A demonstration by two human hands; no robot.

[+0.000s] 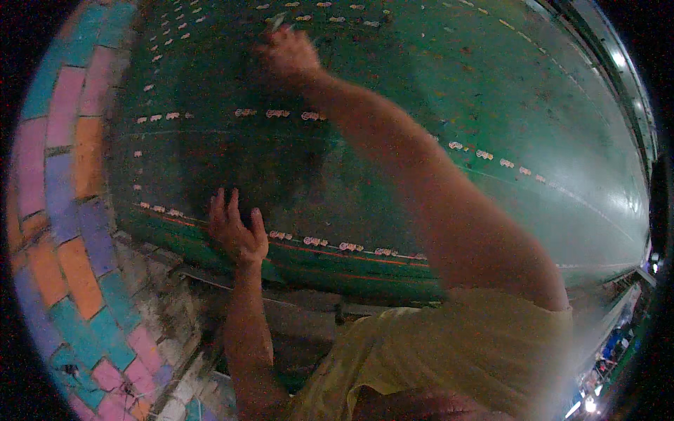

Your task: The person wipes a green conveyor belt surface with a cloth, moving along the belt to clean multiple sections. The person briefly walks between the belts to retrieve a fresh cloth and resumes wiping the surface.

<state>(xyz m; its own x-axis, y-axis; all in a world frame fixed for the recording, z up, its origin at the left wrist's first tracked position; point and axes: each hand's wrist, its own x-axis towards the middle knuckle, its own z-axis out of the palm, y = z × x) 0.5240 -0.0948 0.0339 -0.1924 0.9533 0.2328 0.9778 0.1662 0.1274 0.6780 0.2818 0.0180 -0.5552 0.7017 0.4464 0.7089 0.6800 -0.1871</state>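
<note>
Left hand (237,231): pressed flat, fingers spread, on the green panel (393,182) near its lower edge, probably as a brace; holding nothing.
Right hand (288,52): reaching high up the panel, fingers closed around a small pale tool (279,21); kind too blurred to tell.
Rows of small pale marks (274,113): running across the panel.
Coloured brick wall (63,175): bordering the left.
Containers: none in view.

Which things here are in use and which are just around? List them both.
In use: right hand holding a small pale piece; left hand flat on the green board; rows of small pale pieces.
Just around: coloured brick wall; rough concrete ledge.
</note>
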